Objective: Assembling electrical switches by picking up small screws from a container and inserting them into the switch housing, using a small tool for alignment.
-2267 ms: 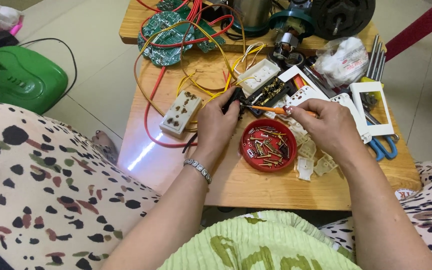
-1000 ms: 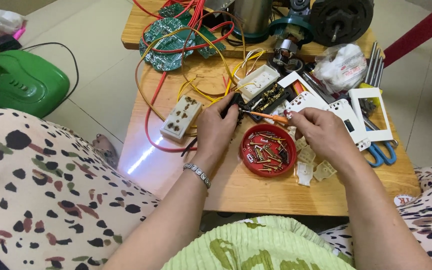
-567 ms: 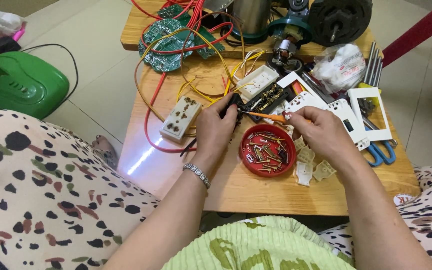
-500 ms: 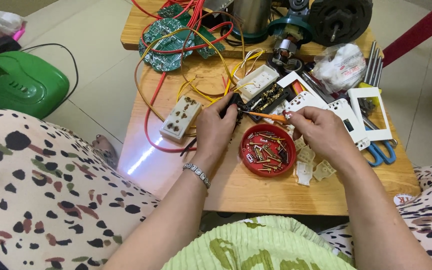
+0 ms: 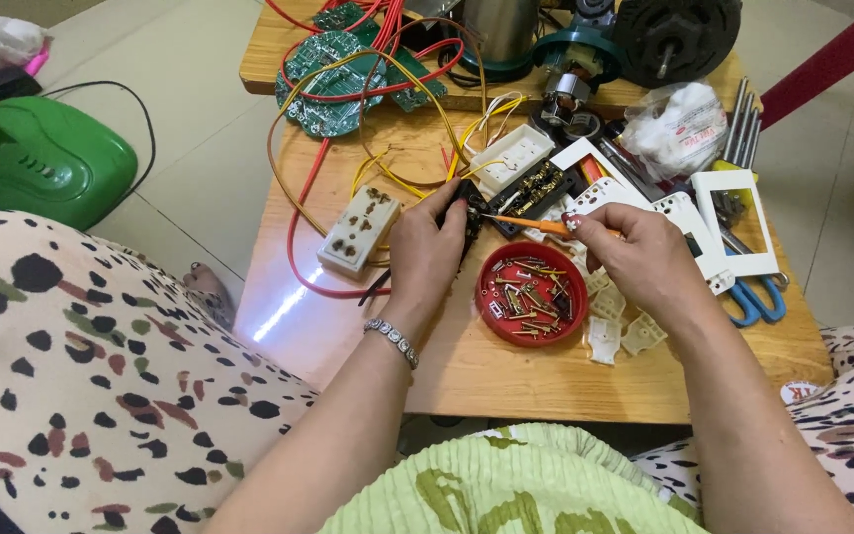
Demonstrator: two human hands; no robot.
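Two hands: both work at the middle of a low wooden table (image 5: 368, 346), seen from above.
Left hand (image 5: 427, 252): fingers curled tight round a small black part (image 5: 470, 213), pinned between thumb and fingertips; a beaded bracelet (image 5: 391, 341) sits on the wrist.
Right hand (image 5: 640, 262): fingers closed on the handle of an orange screwdriver (image 5: 531, 224), its tip pointing to 9 o'clock and meeting the black part.
Black part: at the table's centre, just beside the left fingertips, with yellow wires (image 5: 402, 183) running from it toward 11 o'clock.
Red dish (image 5: 531, 294): round, filled with small screws and brass bits, at 6 o'clock of the screwdriver, between the two hands.
Beige socket block (image 5: 360, 229): at 9 o'clock of the left hand, near it but apart.
White switch plates (image 5: 679, 213): at 12 to 3 o'clock of the right hand, partly under it.
White plastic clips (image 5: 620, 321): at 6 o'clock of the right hand, beside the dish.
Blue-handled scissors (image 5: 758, 297): at 3 o'clock of the right hand, near the table edge.
Green circuit board (image 5: 333, 84): at 11 o'clock, far end of the table, under red wires (image 5: 298, 222).
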